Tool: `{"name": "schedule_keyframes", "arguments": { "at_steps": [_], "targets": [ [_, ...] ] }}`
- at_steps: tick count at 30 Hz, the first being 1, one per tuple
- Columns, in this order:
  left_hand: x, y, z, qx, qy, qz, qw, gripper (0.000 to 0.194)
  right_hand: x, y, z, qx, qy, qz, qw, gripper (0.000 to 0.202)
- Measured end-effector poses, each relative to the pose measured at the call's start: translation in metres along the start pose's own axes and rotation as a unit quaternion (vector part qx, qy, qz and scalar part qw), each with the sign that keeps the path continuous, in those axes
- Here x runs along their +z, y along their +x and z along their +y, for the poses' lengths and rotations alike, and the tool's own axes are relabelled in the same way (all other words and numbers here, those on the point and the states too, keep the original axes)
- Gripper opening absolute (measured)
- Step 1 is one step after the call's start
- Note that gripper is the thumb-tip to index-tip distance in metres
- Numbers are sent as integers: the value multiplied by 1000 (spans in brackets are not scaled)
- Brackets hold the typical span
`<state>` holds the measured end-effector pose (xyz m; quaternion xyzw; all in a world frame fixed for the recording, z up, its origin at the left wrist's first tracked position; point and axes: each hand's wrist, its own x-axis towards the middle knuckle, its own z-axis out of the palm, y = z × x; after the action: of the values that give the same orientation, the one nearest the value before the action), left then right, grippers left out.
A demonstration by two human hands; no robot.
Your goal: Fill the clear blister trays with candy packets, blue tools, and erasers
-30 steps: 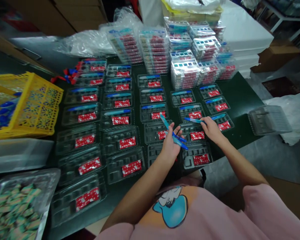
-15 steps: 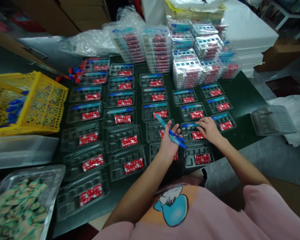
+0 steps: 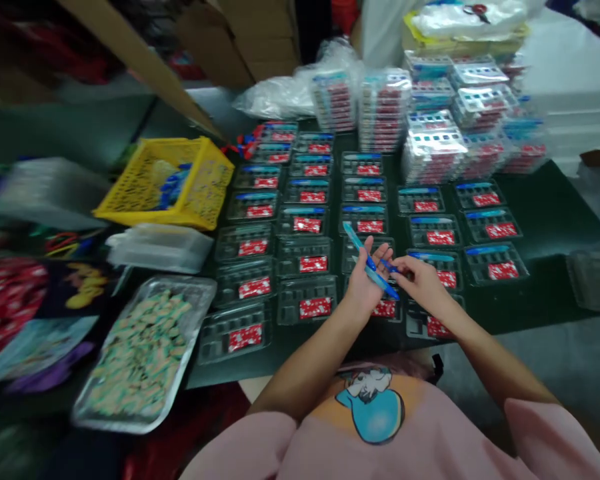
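Several blue pens (image 3: 357, 241) lie across the palm of my left hand (image 3: 363, 287), which is curled round them, some pointing away and one toward the right. My right hand (image 3: 423, 283) is beside it, thumb and forefinger pinched on the blue end of one of these pens. Below both hands are clear plastic trays with small compartments, each with a red dotted packet. Just beyond my right hand, a tray holds a blue pen (image 3: 433, 257) in its top slot and a red packet (image 3: 447, 279). My left hand partly covers another tray.
Rows of trays cover the dark green table (image 3: 550, 207). Stacks of filled trays (image 3: 435, 157) stand at the back. A yellow basket (image 3: 215, 190) with blue items, a clear plastic box (image 3: 160, 248) and a metal tray (image 3: 200, 293) of small green-and-beige pieces are at left.
The view has swung left. My right hand has let go of the pen in the tray slot and come back to the pens in my left hand.
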<state>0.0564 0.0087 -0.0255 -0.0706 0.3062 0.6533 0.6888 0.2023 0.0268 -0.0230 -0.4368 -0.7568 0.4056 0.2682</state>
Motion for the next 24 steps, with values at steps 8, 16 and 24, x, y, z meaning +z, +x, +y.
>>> {"name": "schedule_keyframes", "arguments": {
  "at_steps": [8,16,24],
  "targets": [
    [-46,-26,73,62,-73,27,995,15,58,86,-57,-68,78,-143,984,18],
    [-70,-65,122,108,-106,15,988,21,207,269,-232,-158,265,-162,937,28],
    [-91,-93,124,49,-30,-21,998,19,159,124,-140,-101,98,-180,974,27]
  ]
}}
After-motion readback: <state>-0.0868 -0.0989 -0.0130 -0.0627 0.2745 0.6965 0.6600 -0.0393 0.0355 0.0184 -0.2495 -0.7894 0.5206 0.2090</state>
